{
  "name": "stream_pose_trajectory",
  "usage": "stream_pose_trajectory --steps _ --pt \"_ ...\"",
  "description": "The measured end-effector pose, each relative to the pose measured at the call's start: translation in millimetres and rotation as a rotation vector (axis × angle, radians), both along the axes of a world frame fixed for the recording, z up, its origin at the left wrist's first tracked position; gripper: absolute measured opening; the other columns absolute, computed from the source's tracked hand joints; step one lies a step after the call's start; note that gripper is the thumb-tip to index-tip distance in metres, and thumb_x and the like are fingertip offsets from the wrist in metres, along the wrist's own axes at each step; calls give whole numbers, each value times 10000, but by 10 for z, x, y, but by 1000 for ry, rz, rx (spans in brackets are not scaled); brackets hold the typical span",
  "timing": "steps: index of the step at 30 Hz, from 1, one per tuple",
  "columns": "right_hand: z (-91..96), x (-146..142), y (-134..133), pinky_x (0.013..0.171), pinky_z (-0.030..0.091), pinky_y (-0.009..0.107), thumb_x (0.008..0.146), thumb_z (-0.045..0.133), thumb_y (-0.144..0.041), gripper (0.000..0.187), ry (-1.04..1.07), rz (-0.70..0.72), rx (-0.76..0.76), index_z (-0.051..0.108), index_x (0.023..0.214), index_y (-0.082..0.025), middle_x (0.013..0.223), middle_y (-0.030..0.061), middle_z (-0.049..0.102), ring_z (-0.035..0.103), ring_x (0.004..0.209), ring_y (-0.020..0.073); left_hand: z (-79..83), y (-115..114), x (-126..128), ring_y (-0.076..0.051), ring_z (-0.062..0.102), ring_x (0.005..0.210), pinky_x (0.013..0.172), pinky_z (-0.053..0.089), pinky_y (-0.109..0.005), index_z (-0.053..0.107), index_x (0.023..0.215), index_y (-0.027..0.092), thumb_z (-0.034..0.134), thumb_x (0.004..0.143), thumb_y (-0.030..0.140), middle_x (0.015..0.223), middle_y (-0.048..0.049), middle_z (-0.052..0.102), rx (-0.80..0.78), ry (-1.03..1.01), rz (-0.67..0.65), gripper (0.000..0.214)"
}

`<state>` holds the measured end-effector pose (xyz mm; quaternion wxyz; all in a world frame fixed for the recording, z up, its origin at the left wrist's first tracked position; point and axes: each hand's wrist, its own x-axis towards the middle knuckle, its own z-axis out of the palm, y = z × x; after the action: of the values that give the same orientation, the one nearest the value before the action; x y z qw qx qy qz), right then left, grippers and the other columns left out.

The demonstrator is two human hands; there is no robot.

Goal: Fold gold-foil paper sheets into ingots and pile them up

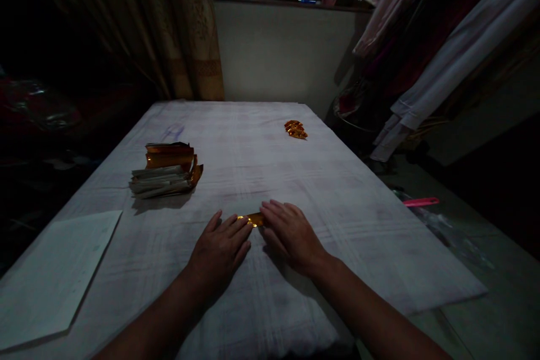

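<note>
A narrow strip of folded gold foil paper (255,219) lies on the cloth-covered table between my two hands. My left hand (222,242) rests with its fingers stretched out, their tips pressing on the strip's left part. From the other side, my right hand (291,233) lies over the strip's right end, fingers extended and side by side; its thumb side is partly hidden. Left of my hands stands a thick stack of gold foil papers (169,171), some edges grey. Farther off on the right sits a small cluster of folded gold pieces (296,129).
A white sheet (59,270) lies at the table's near left. The table (358,247) has a pale checked cloth and ends at the right above a tiled floor. Clothes (447,73) hang at the right, a curtain (169,28) at the back left. A pink handle (422,202) shows beside the table.
</note>
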<state>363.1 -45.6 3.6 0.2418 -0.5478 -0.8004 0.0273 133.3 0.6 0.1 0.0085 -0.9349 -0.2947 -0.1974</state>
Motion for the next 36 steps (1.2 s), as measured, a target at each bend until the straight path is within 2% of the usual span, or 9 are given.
stream_pose_trajectory --steps 3,5,9,13,19,23,26,30,36 --pt "32 -143 -69 1219 217 598 1027 463 -412 537 -122 39 -184 440 1513 -184 1566 118 455 362 1480 299 9 -3 9 -252 636 1230 1171 316 -526 625 1322 222 418 1046 285 1323 -61 697 -5 -6 3 350" --pt "41 -170 -84 1230 165 627 1028 457 -463 586 -151 27 -267 395 1546 -196 1607 107 383 311 1504 307 17 -4 12 -247 633 1236 1183 296 -530 615 1333 230 411 1048 287 1337 -55 690 -9 -6 -2 354" --pt "66 -151 -78 1232 139 643 1028 453 -500 622 -152 18 -329 365 1565 -198 1628 103 329 269 1520 313 29 -1 -56 -236 627 1241 1201 265 -525 615 1329 251 416 1048 294 1328 -37 697 2 -1 -2 347" --pt "100 -150 -74 1228 140 651 1021 467 -514 642 -148 19 -367 367 1564 -186 1630 116 312 253 1526 318 28 14 -290 -274 627 1243 1190 248 -567 624 1324 241 420 1046 276 1331 -44 695 46 51 44 346" --pt "95 -151 -75 1235 114 635 1021 460 -535 663 -133 12 -379 362 1564 -168 1636 120 288 235 1533 307 85 35 -542 -308 616 1257 1155 311 -588 628 1337 242 459 1024 300 1331 -59 693 82 92 18 361" --pt "73 -156 -69 1232 132 638 1014 467 -548 673 -137 13 -354 365 1563 -173 1632 118 306 249 1528 315 167 -26 -424 -295 632 1216 1149 339 -567 687 1214 217 452 1016 273 1272 -84 716 92 48 36 312" --pt "58 -156 -67 1234 136 629 1012 469 -548 672 -146 9 -336 373 1559 -168 1628 123 318 251 1527 312 186 -69 -269 -287 620 1226 1148 350 -544 660 1257 207 451 1009 272 1279 -90 708 80 -3 24 331" --pt "40 -138 -70 1236 138 623 1017 456 -552 651 -150 23 -311 388 1552 -189 1622 108 348 261 1524 309 116 -66 -123 -305 578 1284 1157 315 -545 626 1316 222 459 1025 350 1329 -63 687 51 16 17 359" --pt "27 -241 -85 1248 96 615 1013 452 -583 694 -144 55 -242 363 1562 -167 1614 137 355 270 1521 305 27 -55 -119 -294 579 1283 1169 279 -533 627 1325 229 431 1038 365 1324 -64 691 31 31 48 373"
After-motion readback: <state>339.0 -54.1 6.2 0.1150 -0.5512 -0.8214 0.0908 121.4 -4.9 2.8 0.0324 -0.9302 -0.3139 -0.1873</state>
